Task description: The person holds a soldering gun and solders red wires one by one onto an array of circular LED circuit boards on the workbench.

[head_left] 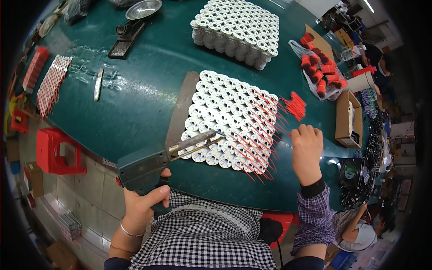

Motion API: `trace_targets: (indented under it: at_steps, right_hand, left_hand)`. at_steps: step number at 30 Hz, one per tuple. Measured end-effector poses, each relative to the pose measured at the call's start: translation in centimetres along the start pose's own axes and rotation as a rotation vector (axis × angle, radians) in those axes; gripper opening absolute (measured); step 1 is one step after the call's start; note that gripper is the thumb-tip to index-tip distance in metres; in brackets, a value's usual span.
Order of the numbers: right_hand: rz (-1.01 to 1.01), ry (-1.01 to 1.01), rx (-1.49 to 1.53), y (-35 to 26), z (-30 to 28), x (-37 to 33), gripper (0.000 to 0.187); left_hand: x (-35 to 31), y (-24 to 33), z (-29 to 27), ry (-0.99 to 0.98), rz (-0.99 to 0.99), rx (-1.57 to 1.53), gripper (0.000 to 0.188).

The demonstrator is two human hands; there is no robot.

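Note:
My left hand [145, 203] is closed round the handle of a dark green soldering gun [145, 170]. Its metal barrel and tip reach over a panel of round white LED boards [208, 112], set edge to edge in rows. Thin red wires [252, 150] run from the boards on the panel's right side and stick out past its edge. Just right of the panel, my right hand [308, 152] is closed in a pinch, with a bit of red wire showing at its fingertips. A small pile of cut red wires [294, 107] lies on the green table beyond that hand.
A tall stack of white round boards [236, 27] stands at the back. Red spools [320, 67] in a plastic bag and a cardboard box [348, 118] sit on the right. A metal dish stand [128, 38] and wired panels [54, 83] are on the left; other people sit at far right.

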State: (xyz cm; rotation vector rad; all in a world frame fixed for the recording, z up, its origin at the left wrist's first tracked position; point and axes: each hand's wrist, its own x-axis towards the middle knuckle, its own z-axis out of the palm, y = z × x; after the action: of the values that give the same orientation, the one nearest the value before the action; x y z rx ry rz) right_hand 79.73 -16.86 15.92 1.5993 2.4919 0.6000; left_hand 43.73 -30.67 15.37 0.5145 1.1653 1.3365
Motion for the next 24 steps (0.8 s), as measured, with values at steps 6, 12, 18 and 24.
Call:
trace_targets:
  at_steps: [6,12,18,24]
  right_hand:
    - [0.087,0.291,0.440,-5.4,-5.1,-1.7,0.021]
    - [-0.029,0.385,0.776,-11.2,-3.9,-2.8,0.026]
    - [0.001,0.318,0.791,-12.8,-2.6,-3.2,0.028]
    - [0.024,0.276,0.794,-12.8,-2.3,-3.7,0.028]
  left_hand:
    - [-1.0,-0.6,-1.4,-0.063,-0.037,0.109,0.044]
    - [-1.5,-0.8,-1.3,-0.092,0.015,0.394,0.036]
    - [-1.5,-1.4,-1.6,-0.179,0.190,0.673,0.025]
    - [-0.9,-1.0,-0.9,-0.269,0.281,0.791,0.024]
